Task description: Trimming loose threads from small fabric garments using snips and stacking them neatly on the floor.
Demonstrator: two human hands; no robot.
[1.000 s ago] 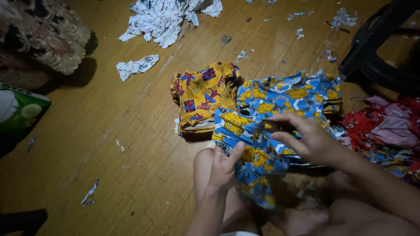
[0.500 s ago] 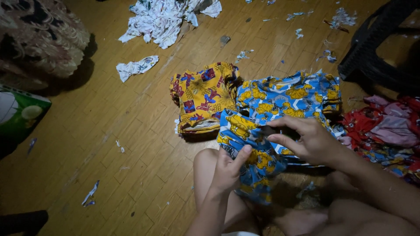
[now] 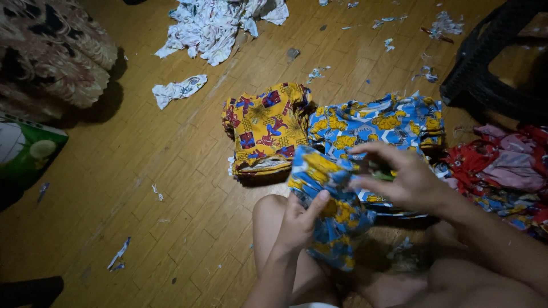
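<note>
Both hands grip the blue cloth (image 3: 331, 222), left hand (image 3: 299, 219) low, right hand (image 3: 399, 179) above. It hangs lengthwise just in front of the blue pile (image 3: 382, 128).

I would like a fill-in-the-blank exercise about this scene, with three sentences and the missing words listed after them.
1. Both hands, the left hand and the right hand, hold a bunched piece of cloth that is blue and ____.
2. The folded yellow stack lies on a floor made of ____.
3. The heap of red clothes lies on the ____ side of the picture.

Missing words: yellow; wood; right
</note>
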